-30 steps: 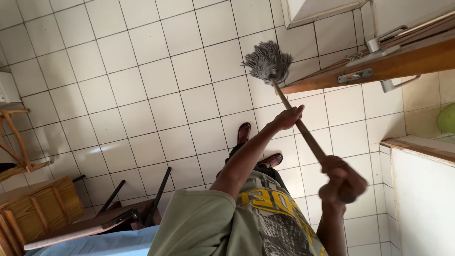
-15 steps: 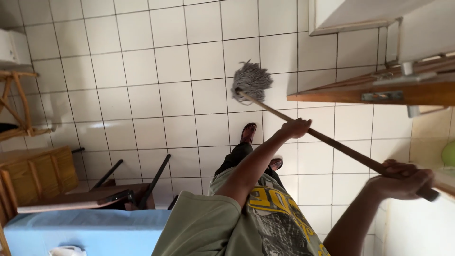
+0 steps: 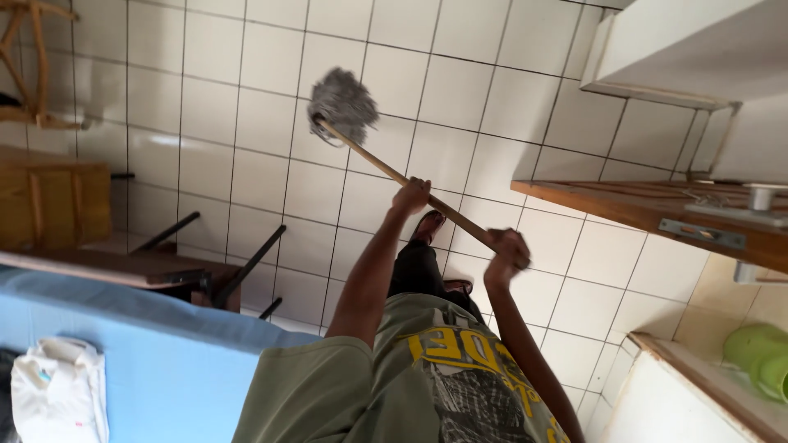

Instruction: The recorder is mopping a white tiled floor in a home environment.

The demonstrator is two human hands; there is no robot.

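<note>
Both of my hands grip a mop by its long wooden handle (image 3: 386,168). My left hand (image 3: 410,197) is closed around the middle of the handle. Nearer my body, my right hand (image 3: 505,250) is closed around the upper end. The grey string mop head (image 3: 343,105) rests on the white tiled floor (image 3: 246,123), out ahead and to the left. My foot in a dark sandal (image 3: 427,226) stands on the tiles just below the handle. My olive printed shirt (image 3: 427,377) fills the bottom of the view.
An open wooden door (image 3: 640,205) with metal fittings juts in from the right. A green bucket (image 3: 759,357) sits at the lower right. At the left are wooden furniture (image 3: 49,201), black table legs (image 3: 246,267) and a blue surface (image 3: 164,361) carrying a white cloth (image 3: 57,385).
The mop head has swept leftward across the tiles. My right hand has come in closer to my body along the handle's end. The view has shifted towards the left.
</note>
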